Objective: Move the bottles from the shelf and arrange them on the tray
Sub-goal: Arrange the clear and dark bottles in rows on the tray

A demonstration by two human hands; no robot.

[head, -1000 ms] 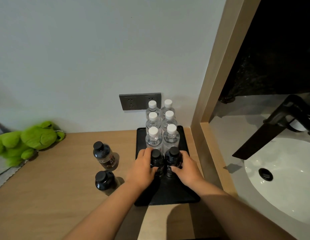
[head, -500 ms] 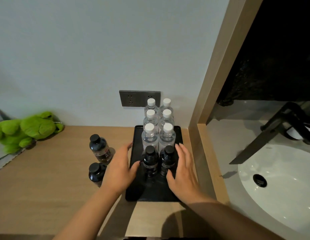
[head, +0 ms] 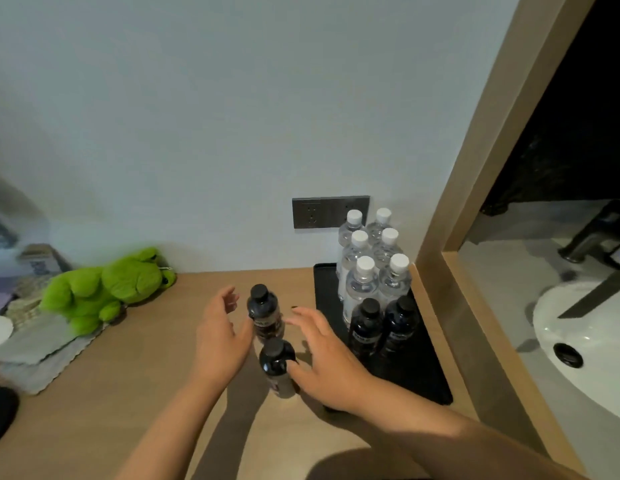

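Both hands left the tray point(head: 325, 282); left hand point(head: 220, 336) and right hand point(head: 324, 355), fingers spread, flank two dark bottles point(head: 265, 315) (round, glossy).

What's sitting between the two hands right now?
In the head view, two dark bottles stand on the counter between the left hand and right hand: the far one and the near one.

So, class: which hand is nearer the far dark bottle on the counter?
Left. The left hand is right beside the far dark bottle, its thumb close to it; the right hand sits nearer the near dark bottle.
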